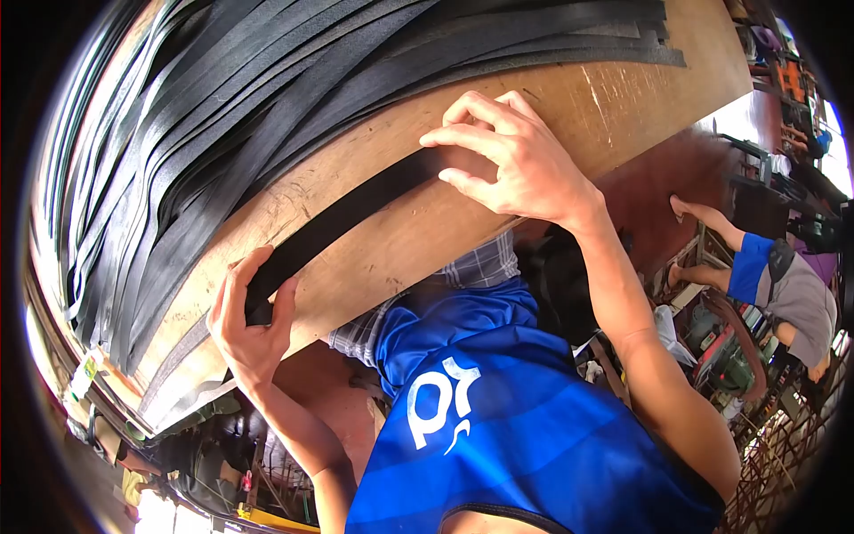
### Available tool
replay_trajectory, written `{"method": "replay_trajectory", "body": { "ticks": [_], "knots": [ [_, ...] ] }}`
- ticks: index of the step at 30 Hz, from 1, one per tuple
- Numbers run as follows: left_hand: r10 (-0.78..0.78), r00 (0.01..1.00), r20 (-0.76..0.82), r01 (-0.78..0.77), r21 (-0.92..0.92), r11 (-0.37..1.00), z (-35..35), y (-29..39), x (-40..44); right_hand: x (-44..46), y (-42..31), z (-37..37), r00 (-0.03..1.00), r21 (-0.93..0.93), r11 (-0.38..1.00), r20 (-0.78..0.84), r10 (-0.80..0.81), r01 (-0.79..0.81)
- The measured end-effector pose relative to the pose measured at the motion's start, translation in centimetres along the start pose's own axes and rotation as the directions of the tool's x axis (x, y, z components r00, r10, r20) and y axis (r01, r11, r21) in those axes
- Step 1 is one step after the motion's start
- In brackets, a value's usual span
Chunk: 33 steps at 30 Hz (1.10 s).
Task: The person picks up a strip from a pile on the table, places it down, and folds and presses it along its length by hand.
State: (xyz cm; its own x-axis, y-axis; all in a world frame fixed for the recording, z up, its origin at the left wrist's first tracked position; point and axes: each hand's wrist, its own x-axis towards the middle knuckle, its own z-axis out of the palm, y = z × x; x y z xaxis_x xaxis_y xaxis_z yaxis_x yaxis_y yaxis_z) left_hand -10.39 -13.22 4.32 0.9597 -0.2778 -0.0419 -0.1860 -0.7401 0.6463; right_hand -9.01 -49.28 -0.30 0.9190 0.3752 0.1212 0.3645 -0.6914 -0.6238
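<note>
A single black strap (349,212), flat and leather-like, lies lengthwise across the wooden tabletop between my two hands. My left hand (251,325) is closed around its near-left end, with the thumb on one edge and the fingers on the other. At the strap's far-right end is my right hand (525,160), its fingers bent and apart, the thumb and forefinger on either side of the strap's end. A brownish gap shows between that thumb and forefinger. Beyond the single strap lies a large pile of similar black straps (294,98).
The wooden table (614,111) has a rounded edge close to my body. Another person (783,285) in a grey top and blue shorts is at the right. Tools and clutter (721,347) crowd the floor there. A yellow object (276,519) lies at bottom left.
</note>
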Motion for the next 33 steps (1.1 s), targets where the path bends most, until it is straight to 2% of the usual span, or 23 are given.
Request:
{"method": "replay_trajectory", "body": {
  "ticks": [5,14,22,33],
  "knots": [
    [0.057,0.998,-0.003,-0.057,0.006,0.998,-0.18,-0.26,-0.07,0.02,-0.14,-0.1,1.0,-0.001,1.0,0.006,0.007,-0.007],
    [0.018,1.0,0.0,-0.018,-0.002,1.0,-0.15,-0.19,-0.31,-0.03,-0.13,-0.27,1.0,-0.003,1.0,0.02,0.005,-0.005],
    [0.068,0.998,0.016,-0.068,0.0,0.998,-0.28,0.08,0.03,-0.05,-0.17,-0.37,1.0,0.017,1.0,0.004,0.006,-0.006],
    [0.056,0.998,0.035,-0.056,-0.006,0.998,-0.47,0.14,0.02,0.07,-0.23,-0.49,1.0,0.024,0.999,0.018,0.025,-0.026]
  ]
}}
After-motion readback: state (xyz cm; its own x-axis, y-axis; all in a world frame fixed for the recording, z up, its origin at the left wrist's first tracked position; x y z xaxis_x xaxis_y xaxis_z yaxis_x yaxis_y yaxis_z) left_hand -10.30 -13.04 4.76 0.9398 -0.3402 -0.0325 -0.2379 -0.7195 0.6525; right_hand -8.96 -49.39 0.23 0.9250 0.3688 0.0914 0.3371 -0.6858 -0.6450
